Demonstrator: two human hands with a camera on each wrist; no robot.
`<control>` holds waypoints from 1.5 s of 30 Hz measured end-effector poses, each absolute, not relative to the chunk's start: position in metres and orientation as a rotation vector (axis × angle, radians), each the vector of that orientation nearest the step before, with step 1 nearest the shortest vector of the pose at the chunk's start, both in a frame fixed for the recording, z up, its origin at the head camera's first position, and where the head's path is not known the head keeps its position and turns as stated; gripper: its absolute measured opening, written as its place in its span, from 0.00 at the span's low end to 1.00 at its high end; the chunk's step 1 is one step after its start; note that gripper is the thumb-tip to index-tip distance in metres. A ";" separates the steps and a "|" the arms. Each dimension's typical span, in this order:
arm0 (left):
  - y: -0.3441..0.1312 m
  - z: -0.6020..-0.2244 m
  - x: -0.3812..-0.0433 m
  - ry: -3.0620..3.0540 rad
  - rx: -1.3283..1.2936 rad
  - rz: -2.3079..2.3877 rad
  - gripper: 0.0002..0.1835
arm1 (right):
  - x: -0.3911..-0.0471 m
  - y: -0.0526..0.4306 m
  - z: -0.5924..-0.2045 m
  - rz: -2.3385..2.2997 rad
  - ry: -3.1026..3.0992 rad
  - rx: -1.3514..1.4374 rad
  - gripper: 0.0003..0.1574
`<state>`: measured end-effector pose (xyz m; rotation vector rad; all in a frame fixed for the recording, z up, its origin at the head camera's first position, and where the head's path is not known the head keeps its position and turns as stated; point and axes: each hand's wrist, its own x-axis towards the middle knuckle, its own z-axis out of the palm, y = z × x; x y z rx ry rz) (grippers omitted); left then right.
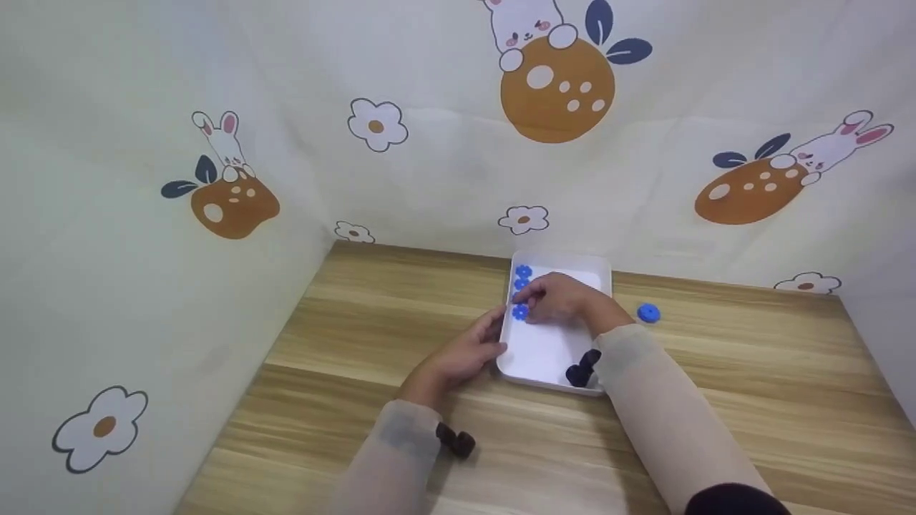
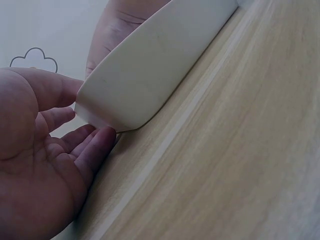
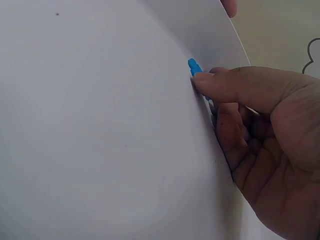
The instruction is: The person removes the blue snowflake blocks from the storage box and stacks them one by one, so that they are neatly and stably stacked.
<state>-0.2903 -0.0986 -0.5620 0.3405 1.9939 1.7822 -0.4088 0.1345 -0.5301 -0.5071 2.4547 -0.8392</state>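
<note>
A shallow white tray (image 1: 547,350) lies on the table, with several small blue flower-shaped pieces (image 1: 524,272) in a column along its left wall. My left hand (image 1: 469,354) holds the tray's left side from outside, thumb and fingers against the wall; in the left wrist view its fingertips (image 2: 105,137) reach the lower edge. Over the tray, my right hand (image 1: 562,297) has thumb and index finger down at that column. The right wrist view shows it pinching a blue flower-shaped piece (image 3: 194,66), mostly covered by the thumb, beside the inner wall.
A blue scalloped piece (image 1: 648,312) sits on the wooden table (image 1: 723,350) right of the tray. A patterned cloth (image 1: 436,179) rises close behind the tray and along the sides. Black wrist cameras (image 1: 456,440) hang at both wrists, the right one over the tray's near corner.
</note>
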 end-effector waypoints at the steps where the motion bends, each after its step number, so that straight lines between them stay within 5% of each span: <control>1: -0.099 -0.562 -0.291 1.990 0.344 1.786 0.40 | -0.409 0.134 -0.530 -0.836 2.457 -0.506 0.23; 29: -0.100 -0.564 -0.291 1.997 0.323 1.785 0.40 | -0.416 0.142 -0.537 -0.921 2.449 -0.569 0.12; 45: -0.098 -0.563 -0.291 1.990 0.331 1.780 0.40 | -0.421 0.149 -0.537 -1.278 2.264 -0.377 0.16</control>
